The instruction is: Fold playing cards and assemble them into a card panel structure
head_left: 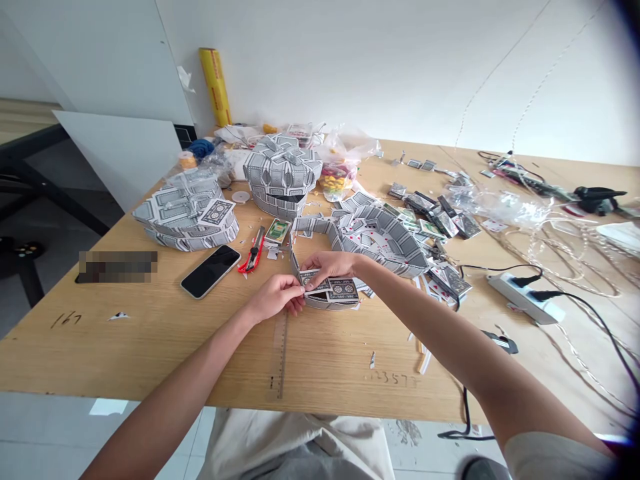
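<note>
- Pale wall point(350, 73), wooden worktop point(150, 360) before it.
- Curved card frame point(334, 306): on worktop, front centre, at both hands.
- Right hand point(327, 269): grip closed over patterned cards point(343, 290).
- Left hand point(275, 297): grip pinching the cards' left end.
- Patterned cards: apparently being aligned with frame; next move calls for steady pressure.

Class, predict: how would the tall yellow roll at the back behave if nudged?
The yellow roll would probably tip easily, since it stands near upright and looks tall and narrow. Once down, it may roll, as its sides look round.
</note>
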The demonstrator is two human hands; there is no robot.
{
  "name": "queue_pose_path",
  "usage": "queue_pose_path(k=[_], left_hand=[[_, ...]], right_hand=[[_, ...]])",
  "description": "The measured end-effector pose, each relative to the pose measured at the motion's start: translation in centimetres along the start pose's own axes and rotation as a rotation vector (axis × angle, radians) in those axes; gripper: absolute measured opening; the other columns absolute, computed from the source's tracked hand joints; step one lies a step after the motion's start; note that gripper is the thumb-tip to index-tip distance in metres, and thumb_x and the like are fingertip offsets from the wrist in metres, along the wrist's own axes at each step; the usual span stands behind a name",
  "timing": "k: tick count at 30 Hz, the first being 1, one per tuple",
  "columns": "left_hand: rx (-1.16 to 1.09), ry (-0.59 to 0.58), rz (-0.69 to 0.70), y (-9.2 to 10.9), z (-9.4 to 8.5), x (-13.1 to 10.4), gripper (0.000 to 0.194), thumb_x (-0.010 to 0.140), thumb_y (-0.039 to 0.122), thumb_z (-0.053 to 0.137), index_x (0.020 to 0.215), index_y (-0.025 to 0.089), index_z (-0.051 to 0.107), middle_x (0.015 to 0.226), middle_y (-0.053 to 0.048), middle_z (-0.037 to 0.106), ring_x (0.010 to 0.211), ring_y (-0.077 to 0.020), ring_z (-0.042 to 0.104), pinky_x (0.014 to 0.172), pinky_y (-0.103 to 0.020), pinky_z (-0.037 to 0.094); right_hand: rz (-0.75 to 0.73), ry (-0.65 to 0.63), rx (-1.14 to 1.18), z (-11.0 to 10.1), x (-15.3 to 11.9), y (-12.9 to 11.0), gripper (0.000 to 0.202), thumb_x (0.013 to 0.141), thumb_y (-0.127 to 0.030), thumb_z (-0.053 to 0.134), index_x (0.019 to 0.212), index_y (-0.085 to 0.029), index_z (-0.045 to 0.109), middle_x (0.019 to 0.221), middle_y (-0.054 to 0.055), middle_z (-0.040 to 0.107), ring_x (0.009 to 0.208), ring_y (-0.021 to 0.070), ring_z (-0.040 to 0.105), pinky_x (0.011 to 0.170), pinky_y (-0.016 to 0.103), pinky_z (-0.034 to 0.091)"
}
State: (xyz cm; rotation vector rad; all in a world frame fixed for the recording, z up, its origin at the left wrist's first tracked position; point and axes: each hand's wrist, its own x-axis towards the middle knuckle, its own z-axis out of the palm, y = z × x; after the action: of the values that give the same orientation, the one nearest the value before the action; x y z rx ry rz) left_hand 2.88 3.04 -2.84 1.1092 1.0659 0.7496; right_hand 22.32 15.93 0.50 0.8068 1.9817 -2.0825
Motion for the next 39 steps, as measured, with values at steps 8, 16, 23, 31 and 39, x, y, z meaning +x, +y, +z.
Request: queue_pose_path(k=[8, 16, 23, 31, 39], left_hand=[[0.091, 0.012, 0.046, 0.1, 0.0, 0.0, 0.036, 0.085, 0.051, 0.074, 0.076, 0.016, 0.066, 0.072, -0.005, 0.072, 0.061, -0.0155, 0.068, 0.057, -0.026, 0.056], [0.281, 0.130, 0.161, 0.1, 0.3, -0.3, 0.032, 0.088, 0.047, 0.068, 0.073, 0.021, 0.057, 0.064, 0.001, 0.062, 0.058, -0.0149, 0.058, 0.055, -0.026, 0.046], [0.627, 0.289, 0.574, 2.1, 0.2, -1.4, 0.025, 0.092, 0.036, 0.072, 0.113, 0.022, 0.071, 0.120, -0.011, 0.069, 0.118, -0.0286, 0.064, 0.106, -0.043, 0.052], [1.003, 0.126, 0.625, 2.5, 1.2, 0.2, 0.042, 0.102, 0.041, 0.070, 0.143, 0.031, 0.068, 0.148, -0.011, 0.063, 0.137, -0.0326, 0.061, 0.122, -0.053, 0.043], [1.026, 0.155, 0.624, 2.7, 1.3, 0.5, 0.043, 0.103, 0.043, 0.069, 0.144, 0.032, 0.069, 0.131, -0.009, 0.068, 0.125, -0.0297, 0.066, 0.112, -0.046, 0.051]], right_hand=[[0.051, -0.034, -0.049, -0.2, 0.0, 0.1, 0.054, 0.060, -0.057, 0.100, 0.090, -0.016, 0.081, 0.083, 0.002, 0.081, 0.078, 0.0219, 0.075, 0.076, 0.033, 0.059], [-0.006, 0.370, -0.545, 0.2, -2.9, -2.2, 0.073, 0.060, -0.043, 0.104, 0.124, -0.021, 0.076, 0.118, 0.010, 0.082, 0.112, 0.0320, 0.075, 0.097, 0.040, 0.057], [-0.084, 0.618, -0.752, 3.0, -11.0, -0.7, 0.069, 0.082, -0.043, 0.093, 0.142, -0.025, 0.064, 0.134, 0.011, 0.075, 0.124, 0.0322, 0.071, 0.108, 0.048, 0.053], [-0.088, 0.654, -0.826, 5.0, -11.9, 1.7, 0.064, 0.079, -0.023, 0.095, 0.137, -0.023, 0.069, 0.131, 0.012, 0.072, 0.130, 0.0330, 0.063, 0.109, 0.047, 0.053], [-0.157, 0.657, -0.777, 4.5, -12.4, 1.7, 0.056, 0.081, -0.020, 0.090, 0.134, -0.025, 0.073, 0.126, 0.009, 0.077, 0.117, 0.0304, 0.072, 0.102, 0.044, 0.055]])
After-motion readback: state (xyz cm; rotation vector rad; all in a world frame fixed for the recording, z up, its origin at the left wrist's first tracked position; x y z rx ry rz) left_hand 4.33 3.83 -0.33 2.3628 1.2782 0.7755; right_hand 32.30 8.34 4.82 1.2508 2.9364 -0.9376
